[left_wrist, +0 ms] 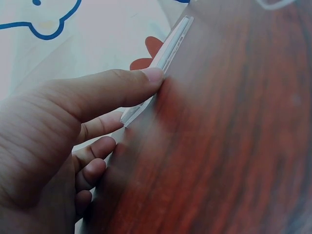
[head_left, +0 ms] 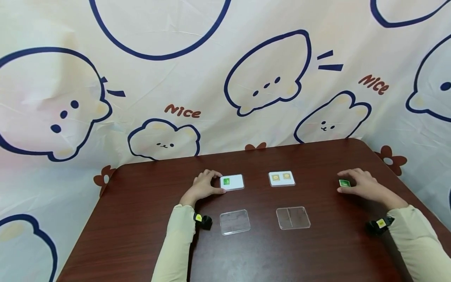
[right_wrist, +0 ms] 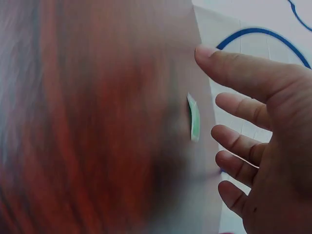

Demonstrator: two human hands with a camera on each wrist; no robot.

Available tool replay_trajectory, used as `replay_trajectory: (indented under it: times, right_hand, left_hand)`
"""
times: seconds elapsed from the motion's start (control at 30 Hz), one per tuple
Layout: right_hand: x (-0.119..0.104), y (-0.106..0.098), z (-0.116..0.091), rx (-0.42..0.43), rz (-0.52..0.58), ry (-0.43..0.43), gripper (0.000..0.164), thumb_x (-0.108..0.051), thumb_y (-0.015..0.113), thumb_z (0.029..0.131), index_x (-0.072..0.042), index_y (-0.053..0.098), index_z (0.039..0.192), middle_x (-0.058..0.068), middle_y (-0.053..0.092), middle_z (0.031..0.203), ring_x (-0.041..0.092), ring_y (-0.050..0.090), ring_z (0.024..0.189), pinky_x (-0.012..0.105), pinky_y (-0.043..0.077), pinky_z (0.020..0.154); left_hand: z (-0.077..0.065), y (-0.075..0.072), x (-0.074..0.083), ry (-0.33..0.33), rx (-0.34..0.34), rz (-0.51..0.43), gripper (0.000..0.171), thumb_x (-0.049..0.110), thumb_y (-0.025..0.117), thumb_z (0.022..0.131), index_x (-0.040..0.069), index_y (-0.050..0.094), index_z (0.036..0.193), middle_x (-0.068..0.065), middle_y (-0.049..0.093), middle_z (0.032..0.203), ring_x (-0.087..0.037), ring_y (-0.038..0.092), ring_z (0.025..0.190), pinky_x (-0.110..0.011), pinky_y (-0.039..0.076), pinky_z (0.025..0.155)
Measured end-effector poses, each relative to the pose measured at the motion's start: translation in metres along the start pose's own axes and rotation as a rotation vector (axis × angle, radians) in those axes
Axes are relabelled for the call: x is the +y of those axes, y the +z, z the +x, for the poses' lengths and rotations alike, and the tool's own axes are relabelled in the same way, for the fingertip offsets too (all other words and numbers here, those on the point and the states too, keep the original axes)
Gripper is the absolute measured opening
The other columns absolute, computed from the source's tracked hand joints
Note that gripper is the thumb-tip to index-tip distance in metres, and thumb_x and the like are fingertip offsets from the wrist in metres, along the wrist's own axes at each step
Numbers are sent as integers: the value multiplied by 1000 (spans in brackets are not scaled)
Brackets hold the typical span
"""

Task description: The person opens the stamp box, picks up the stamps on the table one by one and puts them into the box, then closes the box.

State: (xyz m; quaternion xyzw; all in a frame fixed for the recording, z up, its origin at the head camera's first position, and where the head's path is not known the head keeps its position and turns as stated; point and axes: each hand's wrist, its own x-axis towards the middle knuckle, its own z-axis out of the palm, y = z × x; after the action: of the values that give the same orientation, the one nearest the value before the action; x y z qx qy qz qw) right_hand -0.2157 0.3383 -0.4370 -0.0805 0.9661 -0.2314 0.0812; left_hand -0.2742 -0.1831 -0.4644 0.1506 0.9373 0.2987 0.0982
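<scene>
My left hand (head_left: 203, 185) holds the left end of a shallow clear case (head_left: 237, 182) with a white insert. Its thumb (left_wrist: 131, 87) lies along the near edge and the fingers reach the far edge. A small green square (head_left: 226, 181) lies on the white insert. On the right, my right hand (head_left: 364, 185) is spread around another small green square (head_left: 344, 183) on the table. In the right wrist view this green piece (right_wrist: 194, 119) sits apart from the thumb and fingers, which are loosely extended.
A second white-filled case (head_left: 282, 178) with two yellowish squares lies at the back centre. Nearer stand two clear plastic lids or trays, the left one (head_left: 235, 222) and the right one (head_left: 293, 217). The dark wooden table (head_left: 141, 235) meets a printed cloth (head_left: 211, 86) behind.
</scene>
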Motion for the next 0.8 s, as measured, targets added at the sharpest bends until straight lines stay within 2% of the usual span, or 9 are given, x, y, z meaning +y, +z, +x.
replay_trajectory:
  times: [0.2, 0.47, 0.63, 0.8]
  right_hand:
    - [17, 2, -4, 18, -11, 16, 63, -38, 67, 89, 5, 49, 131, 37, 40, 129, 56, 28, 117, 71, 26, 87]
    - [24, 6, -6, 44, 8, 5, 55, -32, 64, 92, 9, 52, 127, 36, 42, 124, 53, 33, 114, 66, 30, 88]
    - [26, 9, -3, 70, 19, 3, 43, -29, 64, 92, 6, 58, 117, 33, 46, 119, 50, 36, 110, 63, 31, 86]
    - [24, 12, -2, 92, 19, -8, 31, -24, 66, 91, 2, 63, 106, 28, 52, 112, 43, 44, 105, 57, 38, 83]
  left_hand:
    - [1, 0, 0, 3, 3, 1, 55, 36, 79, 78, 18, 57, 125, -8, 50, 123, -26, 43, 110, -47, 30, 99]
    - [0, -1, 1, 2, 3, -3, 55, 36, 80, 78, 18, 58, 125, -8, 50, 123, -26, 43, 110, -46, 30, 98]
    - [-1, -1, 0, 2, 6, -2, 55, 36, 80, 78, 18, 58, 125, -8, 51, 123, -26, 44, 110, -46, 31, 97]
    - [-1, -1, -1, -1, 6, -2, 55, 36, 80, 78, 18, 58, 125, -8, 51, 123, -26, 44, 110, -46, 30, 98]
